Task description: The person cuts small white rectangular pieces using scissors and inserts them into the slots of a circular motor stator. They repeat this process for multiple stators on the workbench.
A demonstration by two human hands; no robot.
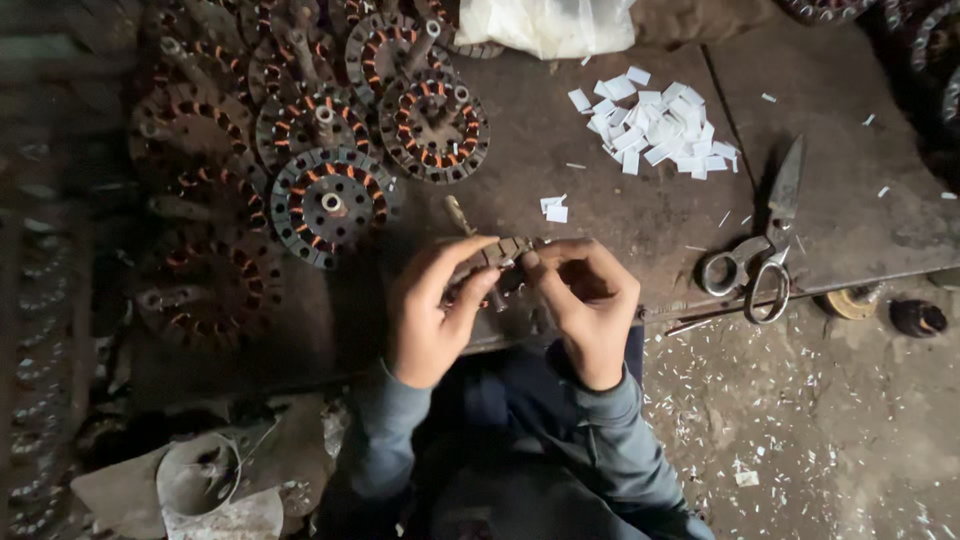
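My left hand (432,310) and my right hand (590,300) meet over the front edge of a dark wooden board (600,200). Both grip a round motor stator (497,268), mostly hidden behind the fingers, with dark teeth and orange copper windings showing. My thumbs and forefingers pinch at its top rim. Whether a paper slip sits between the fingertips cannot be told.
Several wound stators (330,200) lie piled at the left and back. A heap of white paper slips (655,125) sits at the back right, two loose slips (553,208) nearer. Large scissors (765,250) lie right. A white plastic bag (545,22) is behind, a grey cup (200,480) at lower left.
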